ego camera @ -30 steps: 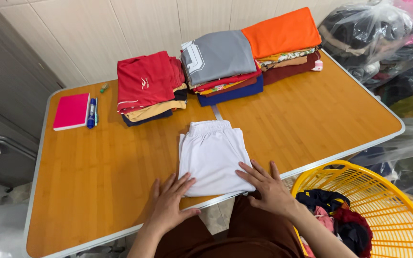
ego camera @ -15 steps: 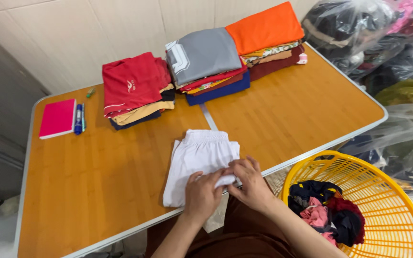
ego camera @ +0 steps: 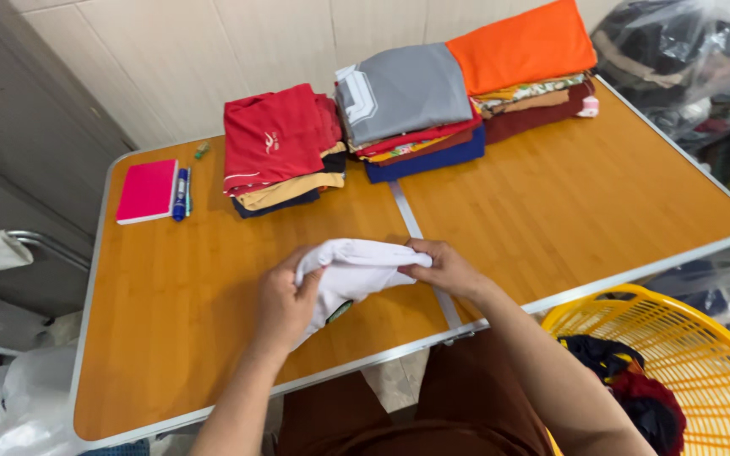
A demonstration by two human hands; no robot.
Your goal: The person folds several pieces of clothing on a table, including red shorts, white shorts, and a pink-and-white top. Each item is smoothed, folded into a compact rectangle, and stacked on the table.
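I am sitting at the near edge of the wooden table (ego camera: 551, 203). Going from left to right, a pink notebook (ego camera: 147, 191) is lying near the far left corner, with a blue pen (ego camera: 179, 194) just beside it.

Next, my left hand (ego camera: 285, 304) is gripping the left end of a white cloth (ego camera: 352, 272). My fingers are curling over it and my thumb is tucking under. My wrist is bending up from the near edge.

The white cloth is lying folded near the middle of the near edge, a bit raised off the table. Its long side is running left to right, from one hand across to the other. It is sitting right between my hands, so both hands are just as close.

My right hand (ego camera: 448, 268) is pinching the right end of the cloth, with my fingertips pressing on its top corner. That arm is reaching in from the near right.

Along the far edge, three piles of folded clothes are waiting: a red-topped pile (ego camera: 276, 139), a grey-topped pile (ego camera: 403, 93), and an orange-topped pile (ego camera: 521, 46). Past the near right corner, a yellow basket (ego camera: 703, 355) is holding dark clothes.
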